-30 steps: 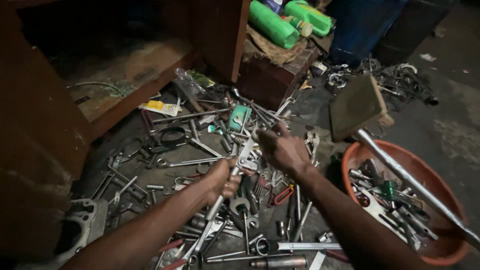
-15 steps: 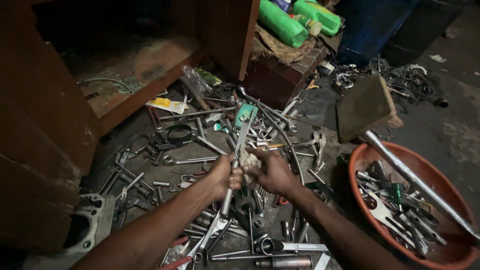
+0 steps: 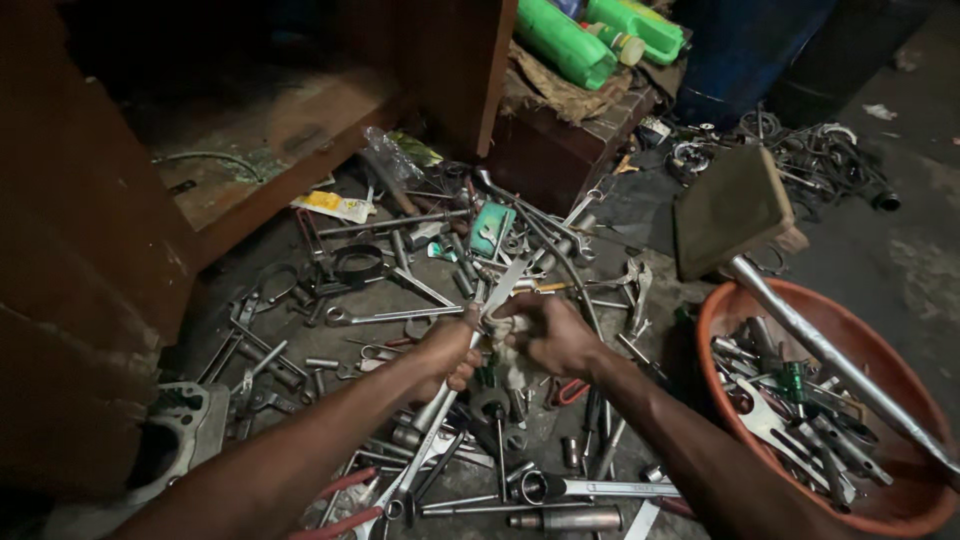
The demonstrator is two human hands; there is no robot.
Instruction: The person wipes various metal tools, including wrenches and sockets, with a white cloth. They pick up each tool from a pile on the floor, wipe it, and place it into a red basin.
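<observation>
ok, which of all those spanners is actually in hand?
The long spanner angled up from the pile: left hand grips its shaft, right hand at its upper part. Others lie loose.

The left hand [image 3: 450,345] and right hand [image 3: 550,335] meet over a floor-spread of wrenches [image 3: 400,315]. A basin [image 3: 905,510] holding tools lies right of the right hand; a cabinet shelf [image 3: 250,130] sits beyond the left, jugs [image 3: 565,40] beyond both.

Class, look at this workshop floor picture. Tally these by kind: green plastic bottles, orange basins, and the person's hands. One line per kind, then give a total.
Green plastic bottles: 2, one beside the other
Orange basin: 1
Hands: 2, the left hand and the right hand, both closed around a long wrench
Total: 5
</observation>
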